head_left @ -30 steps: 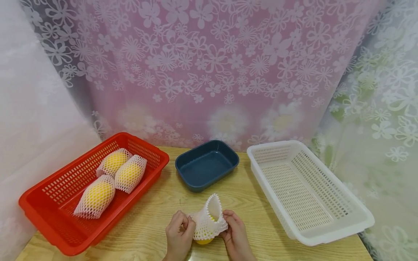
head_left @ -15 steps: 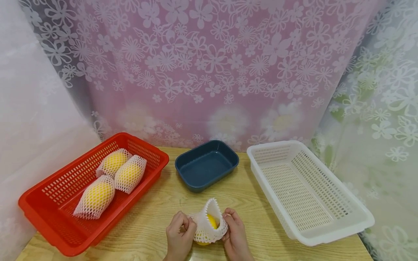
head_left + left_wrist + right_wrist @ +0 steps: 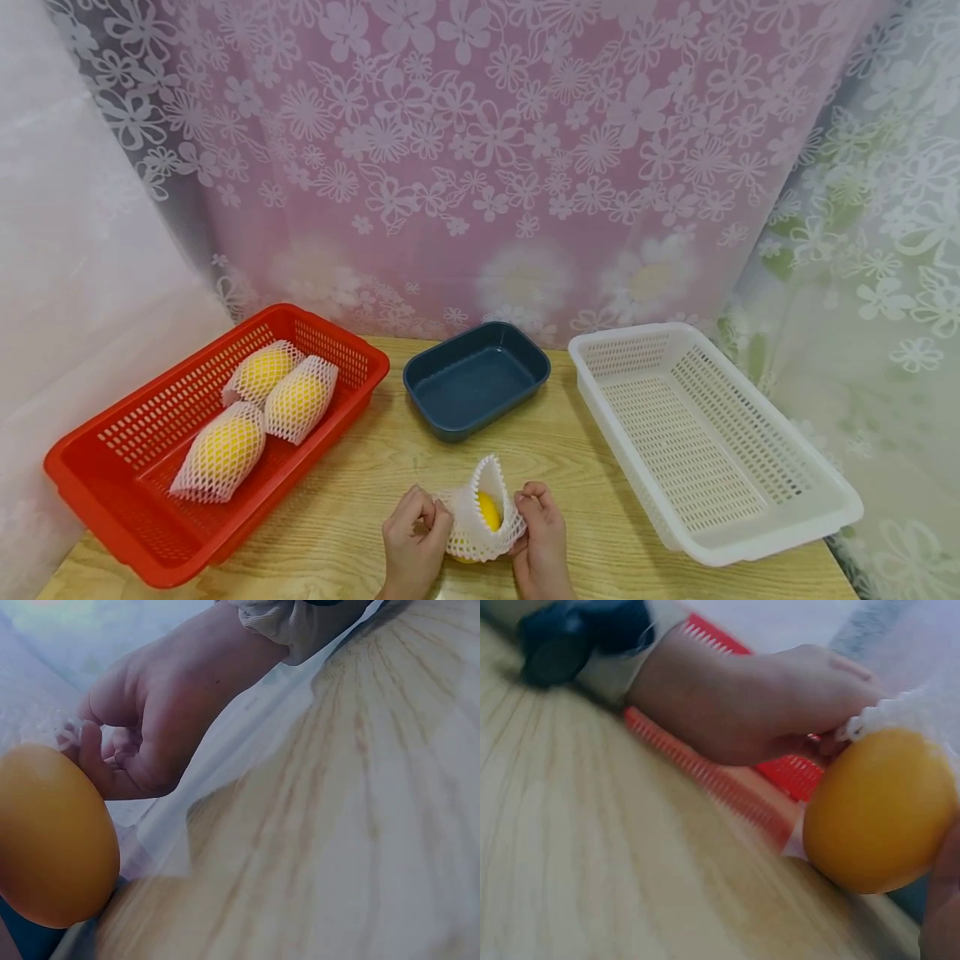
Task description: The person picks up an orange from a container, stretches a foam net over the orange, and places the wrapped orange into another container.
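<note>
A white foam net (image 3: 471, 529) is bunched around a smooth yellow mango (image 3: 490, 510) at the front of the table. My left hand (image 3: 412, 537) pinches the net's left side, fingers curled. On the other side, my right hand (image 3: 542, 533) pinches the net's right edge between thumb and fingers. The net's mouth gapes upward and shows the mango inside. In the left wrist view the mango's bare lower part (image 3: 56, 836) hangs out of the net beside the right hand (image 3: 150, 720). The right wrist view shows the mango (image 3: 881, 814) with the left hand (image 3: 757, 705) beyond it.
A red basket (image 3: 105, 533) on the left holds three mangoes in foam nets (image 3: 225, 450). A dark blue tray (image 3: 476, 383) stands behind the hands. At the right is a white perforated basket (image 3: 675, 442). All stand on a wood-grain table (image 3: 360, 508) before a floral curtain (image 3: 487, 167).
The net's mouth has turned and opened wider, so more of the mango shows through it and less below. My right hand has shifted slightly; the left has stayed nearly in place.
</note>
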The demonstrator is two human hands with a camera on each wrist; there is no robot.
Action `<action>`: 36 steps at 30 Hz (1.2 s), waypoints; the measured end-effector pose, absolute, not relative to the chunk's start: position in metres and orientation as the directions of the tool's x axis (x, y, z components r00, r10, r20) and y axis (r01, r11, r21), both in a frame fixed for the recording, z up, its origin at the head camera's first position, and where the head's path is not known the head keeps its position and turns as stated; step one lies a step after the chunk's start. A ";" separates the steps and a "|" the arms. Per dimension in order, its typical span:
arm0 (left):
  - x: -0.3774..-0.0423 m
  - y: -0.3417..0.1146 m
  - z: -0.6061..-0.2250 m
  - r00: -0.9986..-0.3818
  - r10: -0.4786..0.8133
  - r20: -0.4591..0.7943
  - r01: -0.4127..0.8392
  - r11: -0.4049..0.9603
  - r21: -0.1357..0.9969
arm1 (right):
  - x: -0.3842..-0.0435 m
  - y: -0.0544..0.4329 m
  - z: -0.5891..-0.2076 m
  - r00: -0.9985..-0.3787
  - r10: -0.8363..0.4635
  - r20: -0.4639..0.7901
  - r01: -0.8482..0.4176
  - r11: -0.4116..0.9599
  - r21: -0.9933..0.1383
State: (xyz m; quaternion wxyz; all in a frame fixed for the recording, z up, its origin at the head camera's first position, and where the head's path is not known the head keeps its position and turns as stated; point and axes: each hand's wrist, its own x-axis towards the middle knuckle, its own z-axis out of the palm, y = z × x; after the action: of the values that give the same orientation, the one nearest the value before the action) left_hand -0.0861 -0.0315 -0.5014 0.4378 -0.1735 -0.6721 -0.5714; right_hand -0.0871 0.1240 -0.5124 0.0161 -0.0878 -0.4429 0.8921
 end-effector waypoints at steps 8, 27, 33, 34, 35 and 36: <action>-0.078 -0.031 -0.500 -0.759 -0.280 0.588 0.571 0.149 0.807 | -0.084 0.111 -0.510 -0.945 0.299 -0.136 -0.016 -0.456 -0.890; -0.079 -0.034 -0.521 -0.959 -0.260 0.114 0.215 -0.402 0.890 | -0.085 0.103 -0.510 -0.921 0.367 -0.129 -0.044 -0.427 -0.903; -0.078 -0.032 -0.519 -0.966 -0.245 0.077 0.153 -0.310 0.938 | -0.085 0.104 -0.511 -0.936 0.340 -0.093 -0.072 -0.444 -0.893; -0.079 -0.031 -0.519 -0.965 -0.252 0.076 0.153 -0.300 0.941 | -0.085 0.104 -0.512 -0.943 0.324 -0.078 -0.081 -0.451 -0.889; -0.079 -0.031 -0.519 -0.963 -0.259 0.075 0.152 -0.290 0.945 | -0.085 0.104 -0.512 -0.949 0.308 -0.065 -0.087 -0.452 -0.888; -0.080 -0.031 -0.519 -0.962 -0.264 0.070 0.146 -0.281 0.949 | -0.086 0.104 -0.512 -0.955 0.292 -0.051 -0.092 -0.455 -0.886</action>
State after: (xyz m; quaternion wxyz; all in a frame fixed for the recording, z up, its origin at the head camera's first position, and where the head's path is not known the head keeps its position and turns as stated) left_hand -0.0798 -0.0308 -0.5188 0.1285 0.0504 -0.5858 -0.7986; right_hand -0.0858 0.1045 -0.5125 0.1133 -0.0983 -0.5098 0.8471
